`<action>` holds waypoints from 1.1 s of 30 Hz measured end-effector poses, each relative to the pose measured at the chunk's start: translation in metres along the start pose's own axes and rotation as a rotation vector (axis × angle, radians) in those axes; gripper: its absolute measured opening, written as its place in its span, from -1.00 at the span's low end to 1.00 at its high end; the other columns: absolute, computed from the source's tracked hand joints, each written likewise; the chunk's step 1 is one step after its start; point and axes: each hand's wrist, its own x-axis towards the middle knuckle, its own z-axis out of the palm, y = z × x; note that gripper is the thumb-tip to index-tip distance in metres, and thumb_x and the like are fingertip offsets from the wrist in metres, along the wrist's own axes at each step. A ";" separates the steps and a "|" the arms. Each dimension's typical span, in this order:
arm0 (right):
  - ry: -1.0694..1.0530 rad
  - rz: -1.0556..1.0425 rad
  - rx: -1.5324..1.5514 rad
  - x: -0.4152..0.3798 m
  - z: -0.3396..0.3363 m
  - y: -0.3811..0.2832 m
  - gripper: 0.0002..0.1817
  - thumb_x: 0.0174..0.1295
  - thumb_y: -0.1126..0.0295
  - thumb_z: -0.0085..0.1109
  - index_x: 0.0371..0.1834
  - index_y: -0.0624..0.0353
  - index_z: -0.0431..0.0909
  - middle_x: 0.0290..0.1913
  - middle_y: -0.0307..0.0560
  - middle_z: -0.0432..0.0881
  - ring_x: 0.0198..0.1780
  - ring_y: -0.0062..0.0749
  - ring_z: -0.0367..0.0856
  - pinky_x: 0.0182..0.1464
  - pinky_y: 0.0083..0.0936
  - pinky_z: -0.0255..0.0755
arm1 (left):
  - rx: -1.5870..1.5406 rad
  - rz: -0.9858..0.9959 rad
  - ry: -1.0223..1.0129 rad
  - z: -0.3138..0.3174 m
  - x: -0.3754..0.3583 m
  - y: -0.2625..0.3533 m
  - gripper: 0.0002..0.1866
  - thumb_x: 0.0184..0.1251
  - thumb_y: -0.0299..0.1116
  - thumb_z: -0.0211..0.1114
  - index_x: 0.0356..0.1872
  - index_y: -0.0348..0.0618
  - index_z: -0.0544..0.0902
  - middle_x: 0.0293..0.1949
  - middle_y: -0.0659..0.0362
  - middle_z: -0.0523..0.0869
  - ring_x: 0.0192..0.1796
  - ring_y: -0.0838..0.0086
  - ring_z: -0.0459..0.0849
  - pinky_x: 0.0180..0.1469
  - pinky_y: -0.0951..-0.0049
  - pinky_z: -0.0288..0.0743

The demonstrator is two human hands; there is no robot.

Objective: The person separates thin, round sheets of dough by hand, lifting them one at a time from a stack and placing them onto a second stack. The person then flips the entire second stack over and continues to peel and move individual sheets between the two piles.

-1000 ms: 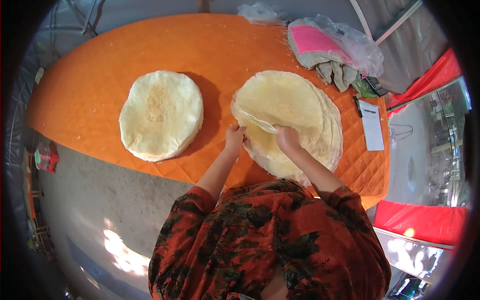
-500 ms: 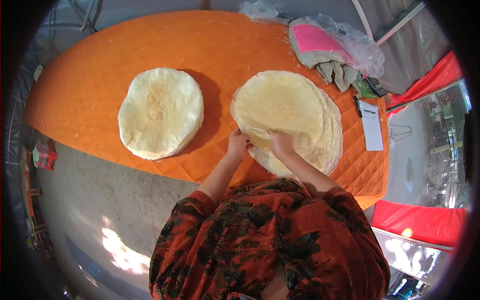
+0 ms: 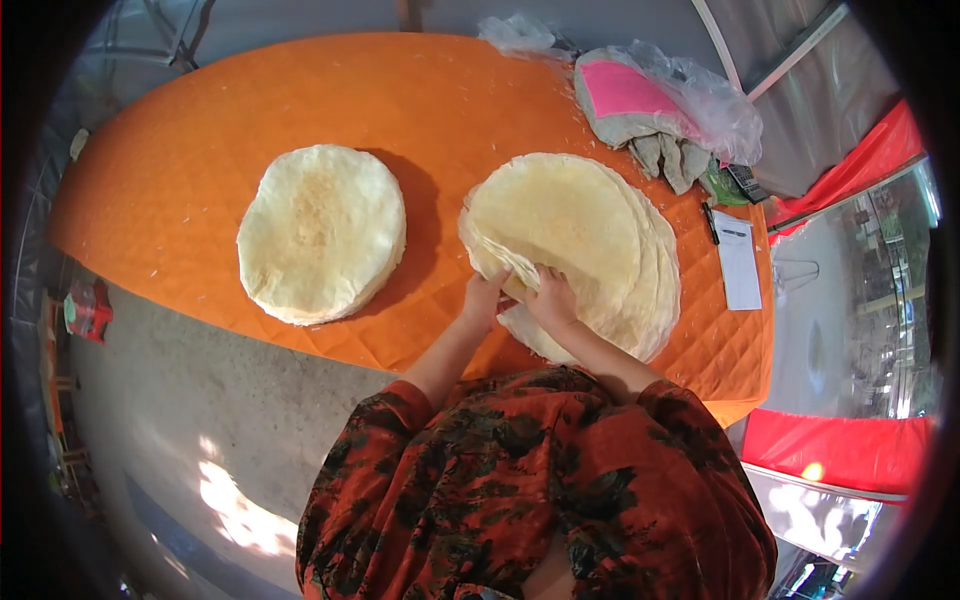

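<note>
A stack of thin round flatbreads (image 3: 570, 215) lies right of centre on the orange tablecloth, its layers fanned out toward the right. At the near-left rim, my left hand (image 3: 485, 300) has its fingers closed on the lifted, folded edge of the top flatbread. Right beside it, my right hand (image 3: 552, 300) pinches the same folded edge. The fingertips of both hands are partly hidden by the bread and each other. To the left stands a second, thicker stack of flatbreads (image 3: 322, 235), with browned spots in its middle; neither hand touches it.
The orange quilted tablecloth (image 3: 420, 90) covers a table. At the back right sit a pink and grey cloth bundle (image 3: 640, 100) and a clear plastic bag (image 3: 725, 115). A notepad (image 3: 738, 265) and a black pen (image 3: 710, 222) lie near the right edge.
My hands have come closer together, and the near-left edge of the top flatbread is now raised and folded inward. The view has shifted slightly.
</note>
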 end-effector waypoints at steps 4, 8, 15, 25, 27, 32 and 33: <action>0.051 -0.093 -0.015 0.001 0.006 0.006 -0.70 0.14 0.37 0.09 -0.06 0.21 0.57 -0.11 0.12 0.63 -0.09 0.07 0.60 -0.07 -0.15 0.50 | -0.008 0.026 -0.040 -0.002 -0.005 0.002 -0.61 0.34 -0.23 0.27 0.11 -0.12 0.46 -0.03 0.11 0.64 -0.09 0.30 0.67 -0.12 0.25 0.64; -0.263 0.111 -0.119 0.071 -0.024 0.052 -0.75 0.14 0.43 0.05 -0.15 0.24 0.62 -0.19 0.21 0.67 -0.11 0.04 0.66 -0.10 -0.10 0.52 | -0.026 0.038 -0.036 -0.009 0.005 -0.007 -0.67 0.34 -0.35 0.23 0.08 -0.18 0.47 -0.08 0.09 0.64 -0.14 0.30 0.69 -0.23 0.29 0.67; 0.094 -0.137 -0.326 0.126 -0.218 -0.013 -0.71 0.12 0.51 -0.02 -0.17 0.11 0.67 -0.34 0.14 0.67 -0.25 0.06 0.65 -0.20 -0.09 0.50 | -0.002 -0.025 0.044 -0.013 0.007 -0.012 -0.70 0.32 -0.43 0.19 0.06 -0.14 0.46 -0.05 0.12 0.64 -0.09 0.30 0.68 -0.18 0.21 0.66; -0.129 -0.271 -0.172 0.024 -0.005 -0.002 -0.59 0.09 -0.01 0.21 -0.44 0.18 0.60 -0.48 0.12 0.64 -0.36 -0.02 0.68 -0.33 -0.15 0.53 | -0.034 0.002 -0.030 -0.011 0.002 -0.003 -0.72 0.29 -0.45 0.14 0.03 -0.17 0.50 -0.11 0.11 0.66 -0.16 0.32 0.69 -0.16 0.25 0.64; -0.213 -0.250 -0.198 0.025 -0.019 -0.014 -0.54 0.06 -0.04 0.21 -0.39 0.23 0.57 -0.40 0.15 0.66 -0.31 0.00 0.68 -0.27 -0.18 0.54 | -0.035 0.022 -0.013 -0.011 -0.001 -0.006 -0.72 0.29 -0.45 0.13 0.02 -0.17 0.50 -0.13 0.11 0.67 -0.19 0.32 0.69 -0.17 0.26 0.64; -0.232 -0.237 -0.228 0.021 -0.013 -0.021 -0.70 0.11 0.25 0.13 -0.24 0.29 0.50 -0.19 0.17 0.65 -0.22 0.03 0.67 -0.23 -0.17 0.54 | -0.046 0.006 -0.035 -0.004 0.000 -0.001 -0.76 0.35 -0.42 0.09 0.00 -0.17 0.52 -0.15 0.13 0.68 -0.21 0.33 0.70 -0.18 0.27 0.64; -0.173 -0.224 -0.175 0.015 -0.013 -0.023 -0.70 0.11 0.29 0.11 -0.21 0.31 0.49 -0.18 0.16 0.65 -0.21 0.04 0.66 -0.22 -0.16 0.54 | -0.048 0.001 -0.035 -0.004 0.003 0.000 -0.76 0.37 -0.41 0.08 0.00 -0.18 0.52 -0.14 0.13 0.68 -0.20 0.34 0.70 -0.18 0.27 0.64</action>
